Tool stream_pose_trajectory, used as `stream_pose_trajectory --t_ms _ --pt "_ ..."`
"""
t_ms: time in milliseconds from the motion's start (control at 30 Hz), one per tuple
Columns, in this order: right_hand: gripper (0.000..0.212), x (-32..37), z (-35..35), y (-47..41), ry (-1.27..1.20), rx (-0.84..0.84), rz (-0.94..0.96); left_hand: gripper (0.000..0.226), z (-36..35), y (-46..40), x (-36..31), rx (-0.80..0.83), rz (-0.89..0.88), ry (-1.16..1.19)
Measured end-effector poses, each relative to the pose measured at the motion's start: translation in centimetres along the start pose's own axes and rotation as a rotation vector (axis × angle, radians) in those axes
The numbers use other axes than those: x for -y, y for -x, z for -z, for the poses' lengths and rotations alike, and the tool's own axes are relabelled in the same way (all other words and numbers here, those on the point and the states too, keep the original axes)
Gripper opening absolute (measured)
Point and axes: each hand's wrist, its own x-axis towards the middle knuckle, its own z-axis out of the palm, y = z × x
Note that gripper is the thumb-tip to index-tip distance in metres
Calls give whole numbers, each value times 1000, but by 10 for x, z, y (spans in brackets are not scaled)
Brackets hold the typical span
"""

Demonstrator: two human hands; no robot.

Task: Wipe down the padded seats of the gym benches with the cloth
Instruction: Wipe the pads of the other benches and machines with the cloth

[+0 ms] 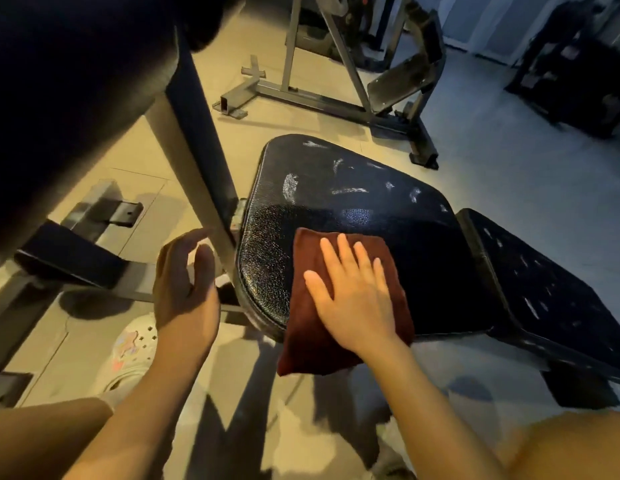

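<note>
A black padded bench seat (336, 188) with scuffed white patches fills the middle of the view. A folded dark red cloth (315, 334) lies on its near edge and hangs partly over the side. My right hand (353, 292) presses flat on the cloth with fingers spread and straight. My left hand (184, 282) hovers beside the seat's left edge, fingers relaxed, holding nothing, close to a slanted metal post (201, 161). A second black pad (544, 289) adjoins the seat on the right.
A dark padded part of the machine (76, 81) looms at the upper left. A grey steel frame with a footplate (336, 98) stands on the floor behind the seat. More dark equipment (571, 64) sits at the far right. A white shoe (132, 355) shows below my left hand.
</note>
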Motion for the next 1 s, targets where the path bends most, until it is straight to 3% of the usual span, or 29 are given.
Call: stream_pose_trajectory --t_ms 133,333,500,633,767,933,1000 --pt "64 62 -1 -31 -23 53 173 35 13 1 -1 -85 9 10" --pt "70 116 -8 -62 94 71 97 32 32 1 4 -71 -134 -80" --pt "70 109 -14 -17 175 11 155 42 41 -2 -1 -73 -207 -137" --pt "83 85 -30 30 158 -186 180 41 39 3 0 -40 -216 -123" --pt "84 65 -34 45 179 -257 149 39 42 4 4 -33 -236 -116" --pt "64 85 -33 36 153 -261 103 37 45 2 6 -31 -247 -136" --pt "62 98 -25 18 162 -181 121 37 44 1 5 -3 -262 -161"
